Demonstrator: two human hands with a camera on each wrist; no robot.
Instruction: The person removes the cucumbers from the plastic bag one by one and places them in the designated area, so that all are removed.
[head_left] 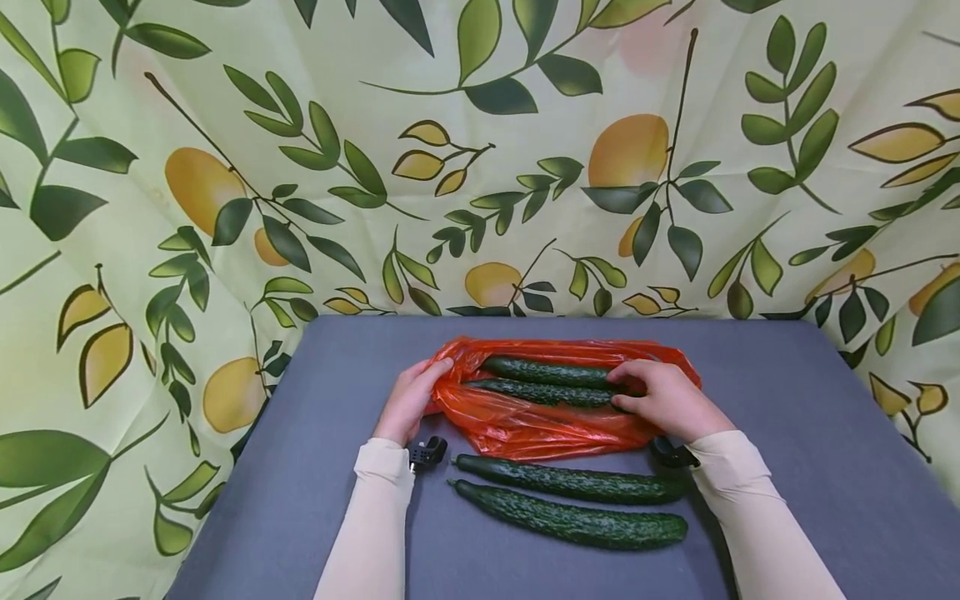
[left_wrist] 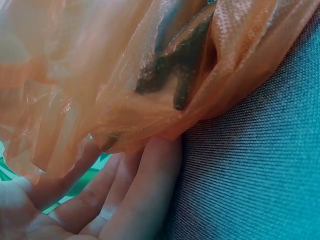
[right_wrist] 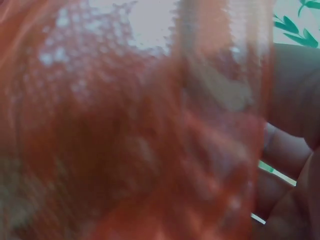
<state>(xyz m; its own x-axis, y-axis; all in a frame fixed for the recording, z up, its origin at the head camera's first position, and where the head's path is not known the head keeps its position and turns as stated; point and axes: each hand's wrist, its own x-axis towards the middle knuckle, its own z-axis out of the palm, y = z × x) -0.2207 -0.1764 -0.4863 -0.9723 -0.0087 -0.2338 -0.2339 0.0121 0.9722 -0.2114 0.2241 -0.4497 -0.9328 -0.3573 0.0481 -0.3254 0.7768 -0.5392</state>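
A red plastic bag (head_left: 555, 433) lies spread on the table with two dark green, bumpy cucumbers, an upper one (head_left: 551, 372) and a lower one (head_left: 540, 392), in its opening. My left hand (head_left: 408, 400) holds the bag's left end, thumb on top; in the left wrist view its fingers (left_wrist: 150, 185) reach beneath the plastic. At the right ends of these cucumbers is my right hand (head_left: 667, 396), its thumb and fingers curled about the lower one's end. Blurred red plastic covers most of the right wrist view, hiding the fingertips.
Two more cucumbers, one (head_left: 566, 482) just in front of the bag and another (head_left: 573, 517) nearer me, lie side by side on the grey-blue table (head_left: 315, 375). Behind stands a leaf-and-fruit patterned cloth (head_left: 540, 250).
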